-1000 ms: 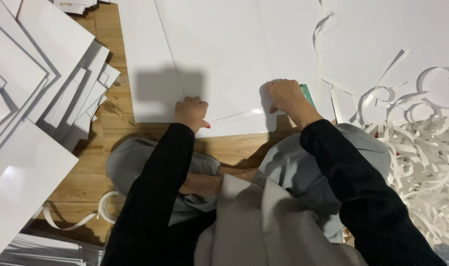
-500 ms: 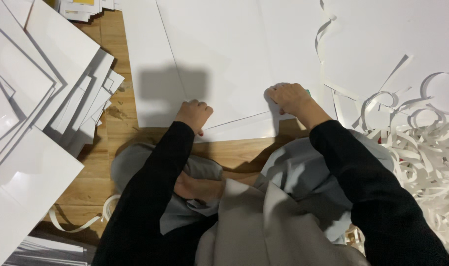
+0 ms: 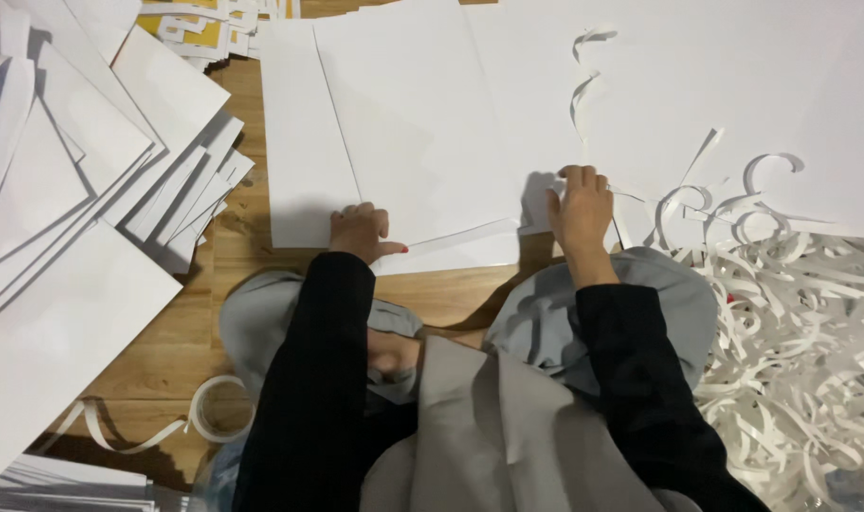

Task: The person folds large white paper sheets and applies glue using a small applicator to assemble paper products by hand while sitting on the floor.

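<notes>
Stacked white sheets (image 3: 81, 180) crowd the upper left of your view, and curled paper strips (image 3: 792, 313) fill the lower right. Your left hand (image 3: 361, 232) presses curled fingers on the large centre sheet (image 3: 422, 142); your right hand (image 3: 579, 209) lies flat, holding nothing.

A wooden floor (image 3: 451, 294) carries everything here. Large white sheets (image 3: 422, 123) lie flat across its upper middle, their near edges overlapping. On the left, a fanned pile of white boards (image 3: 81, 180) spreads over the planks. A heap of curled white paper strips (image 3: 801, 322) covers the right side, and one loose paper strip (image 3: 166, 427) curls on the bare wood at lower left.
</notes>
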